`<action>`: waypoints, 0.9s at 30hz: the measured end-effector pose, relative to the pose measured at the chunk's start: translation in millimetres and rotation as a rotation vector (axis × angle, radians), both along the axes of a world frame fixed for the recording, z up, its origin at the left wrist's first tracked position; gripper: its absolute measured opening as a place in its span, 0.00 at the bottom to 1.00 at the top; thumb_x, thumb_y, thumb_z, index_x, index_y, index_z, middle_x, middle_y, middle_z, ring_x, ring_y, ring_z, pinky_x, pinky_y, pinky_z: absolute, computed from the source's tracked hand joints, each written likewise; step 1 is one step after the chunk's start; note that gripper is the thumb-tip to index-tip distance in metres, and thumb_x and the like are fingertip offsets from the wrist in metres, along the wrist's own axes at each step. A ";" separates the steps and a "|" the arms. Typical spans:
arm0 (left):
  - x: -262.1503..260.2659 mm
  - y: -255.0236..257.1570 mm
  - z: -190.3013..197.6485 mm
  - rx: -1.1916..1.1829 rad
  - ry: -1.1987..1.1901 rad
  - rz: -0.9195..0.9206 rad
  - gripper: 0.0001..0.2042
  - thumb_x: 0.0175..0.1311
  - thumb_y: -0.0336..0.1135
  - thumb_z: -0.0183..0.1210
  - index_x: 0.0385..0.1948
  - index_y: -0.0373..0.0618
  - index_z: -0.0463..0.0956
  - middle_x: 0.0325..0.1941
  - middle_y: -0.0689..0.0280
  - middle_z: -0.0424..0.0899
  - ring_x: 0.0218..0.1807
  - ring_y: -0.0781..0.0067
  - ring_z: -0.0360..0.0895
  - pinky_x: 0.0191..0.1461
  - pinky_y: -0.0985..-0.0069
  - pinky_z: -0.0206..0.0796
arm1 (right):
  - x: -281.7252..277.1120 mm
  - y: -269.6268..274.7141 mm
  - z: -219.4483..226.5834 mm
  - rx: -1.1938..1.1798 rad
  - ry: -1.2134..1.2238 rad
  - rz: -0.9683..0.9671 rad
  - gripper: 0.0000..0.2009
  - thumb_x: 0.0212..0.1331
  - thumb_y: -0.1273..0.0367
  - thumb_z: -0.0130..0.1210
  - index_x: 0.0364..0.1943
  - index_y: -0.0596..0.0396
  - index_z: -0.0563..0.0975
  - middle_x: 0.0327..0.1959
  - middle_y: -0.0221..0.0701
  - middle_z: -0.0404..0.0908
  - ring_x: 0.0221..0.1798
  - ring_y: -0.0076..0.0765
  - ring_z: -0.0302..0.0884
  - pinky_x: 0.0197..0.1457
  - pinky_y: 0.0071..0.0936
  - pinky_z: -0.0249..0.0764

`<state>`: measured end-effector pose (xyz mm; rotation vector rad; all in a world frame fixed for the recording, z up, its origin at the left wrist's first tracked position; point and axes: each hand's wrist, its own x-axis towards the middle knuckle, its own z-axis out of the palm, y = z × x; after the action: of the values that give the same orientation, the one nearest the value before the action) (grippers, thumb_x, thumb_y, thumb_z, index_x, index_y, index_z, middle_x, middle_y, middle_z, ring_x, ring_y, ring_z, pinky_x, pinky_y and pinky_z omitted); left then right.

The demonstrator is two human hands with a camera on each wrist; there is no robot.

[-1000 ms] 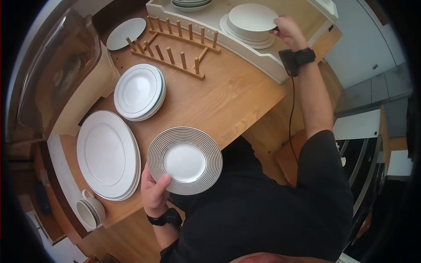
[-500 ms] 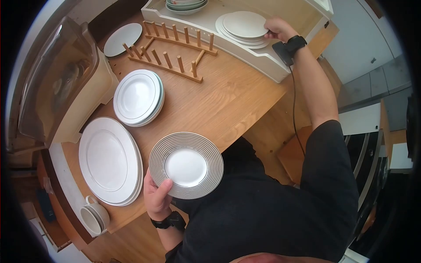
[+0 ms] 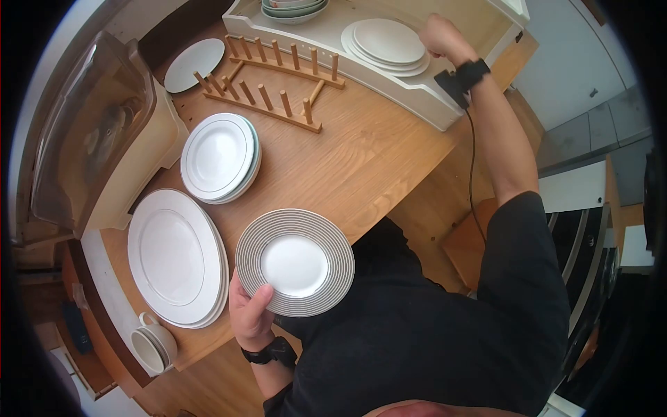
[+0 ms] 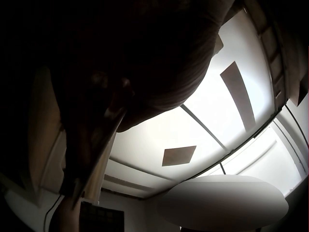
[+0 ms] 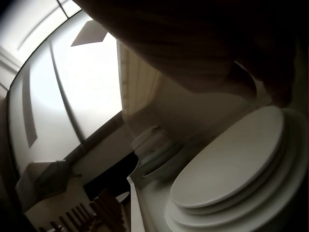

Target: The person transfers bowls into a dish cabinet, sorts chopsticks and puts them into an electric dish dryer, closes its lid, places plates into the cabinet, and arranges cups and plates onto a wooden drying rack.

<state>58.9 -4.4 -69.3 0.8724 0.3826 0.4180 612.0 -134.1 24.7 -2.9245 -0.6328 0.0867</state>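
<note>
A: What is the left hand (image 3: 249, 313) doing?

B: It holds the grey-ringed plate (image 3: 294, 261) level at the near edge of the table (image 3: 361, 160), thumb curled over the rim, the other fingers hidden beneath it. The plate sits just in front of the person's dark shirt.

A: And the right hand (image 3: 439, 36)?

B: It is raised just beside the stack of white plates (image 3: 386, 46) in the white tray (image 3: 417, 97) at the far side. The fingers look curled in, gripping nothing that I can see. In the right wrist view the stack (image 5: 236, 169) lies close under the hand, apart from it.

A: What else is on the table?

B: A wooden peg rack (image 3: 278, 76), a stack of medium plates (image 3: 219, 156), a stack of large plates (image 3: 177, 257) beside it, and a mug (image 3: 154, 344) at the corner. A pile of bowls (image 3: 292, 8) stands in the tray too.
</note>
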 end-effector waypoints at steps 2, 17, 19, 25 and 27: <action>3.7 -1.2 6.2 0.000 0.002 0.023 0.32 0.62 0.27 0.62 0.68 0.30 0.60 0.64 0.51 0.76 0.64 0.60 0.76 0.70 0.64 0.64 | -61.1 0.0 13.6 0.416 0.161 0.175 0.11 0.65 0.69 0.51 0.33 0.64 0.80 0.20 0.36 0.81 0.19 0.33 0.77 0.25 0.30 0.75; 54.0 -19.6 36.7 0.044 -0.093 -0.119 0.27 0.79 0.38 0.47 0.73 0.34 0.53 0.60 0.46 0.76 0.49 0.55 0.85 0.45 0.69 0.83 | -188.0 -10.1 39.8 0.865 0.822 0.455 0.11 0.71 0.64 0.54 0.49 0.57 0.76 0.28 0.23 0.78 0.22 0.13 0.73 0.21 0.13 0.70; 39.9 -10.2 20.9 0.068 -0.042 -0.133 0.25 0.79 0.37 0.47 0.72 0.33 0.57 0.56 0.47 0.78 0.47 0.58 0.85 0.44 0.71 0.83 | -113.7 -8.1 19.4 1.043 0.693 0.370 0.09 0.70 0.65 0.55 0.43 0.58 0.76 0.27 0.25 0.78 0.20 0.15 0.72 0.21 0.14 0.68; 22.9 -5.6 5.7 0.104 0.068 -0.069 0.19 0.78 0.34 0.46 0.64 0.30 0.67 0.44 0.52 0.82 0.35 0.69 0.83 0.33 0.77 0.80 | -1.3 -20.3 -0.6 1.009 0.524 -0.158 0.08 0.72 0.67 0.52 0.39 0.59 0.75 0.29 0.26 0.76 0.21 0.15 0.69 0.20 0.11 0.67; 21.5 -2.8 1.6 0.074 0.027 -0.078 0.18 0.78 0.32 0.46 0.63 0.30 0.67 0.44 0.51 0.82 0.35 0.68 0.83 0.34 0.76 0.81 | 11.1 -18.9 -12.5 0.990 0.576 -0.195 0.08 0.72 0.68 0.52 0.38 0.59 0.75 0.28 0.27 0.75 0.21 0.16 0.68 0.20 0.12 0.67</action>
<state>80.3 -7.2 -67.6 0.9626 0.3585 0.3499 623.1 -153.0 12.2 -1.8518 -0.1864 0.4305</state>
